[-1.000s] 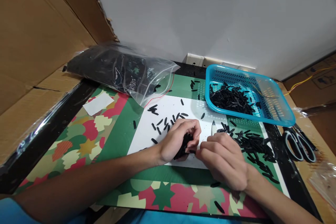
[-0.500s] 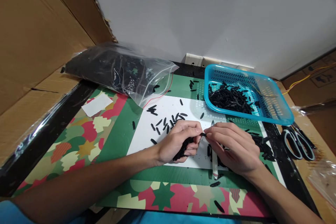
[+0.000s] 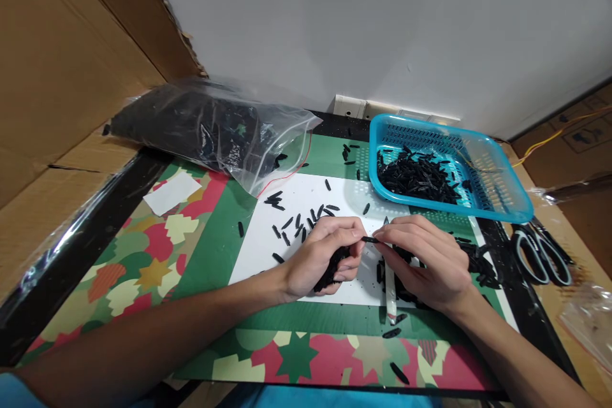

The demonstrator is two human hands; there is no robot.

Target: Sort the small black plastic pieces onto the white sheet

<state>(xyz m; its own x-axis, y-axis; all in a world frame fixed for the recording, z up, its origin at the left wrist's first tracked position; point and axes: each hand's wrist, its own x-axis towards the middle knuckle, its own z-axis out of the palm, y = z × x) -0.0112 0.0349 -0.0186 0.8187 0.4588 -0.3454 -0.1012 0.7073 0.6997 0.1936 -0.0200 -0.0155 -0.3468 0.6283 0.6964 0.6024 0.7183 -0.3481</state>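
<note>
My left hand (image 3: 335, 248) is closed around a clump of small black oblong pieces (image 3: 331, 271) above the white sheet (image 3: 258, 248). One slim black piece (image 3: 368, 240) spans the gap between my hands. Its left end meets my left thumb and forefinger, and the fingertips of my right hand (image 3: 425, 261) pinch its right end. A pale, narrow pointed tool (image 3: 391, 293) lies under my right hand, partly hidden. Several loose black pieces (image 3: 299, 226) are scattered on the sheet, and more lie behind my right hand.
A blue basket (image 3: 523, 201) with a heap of black pieces stands at the back right. Scissors (image 3: 530, 258) lie right of the mat. At the back left rests a clear zip bag (image 3: 191, 127) full of black material. A small white paper (image 3: 172, 193) lies on the left.
The slim black piece now shows more between my fingertips, and my right hand has moved slightly left and up. The whole view has shifted slightly.
</note>
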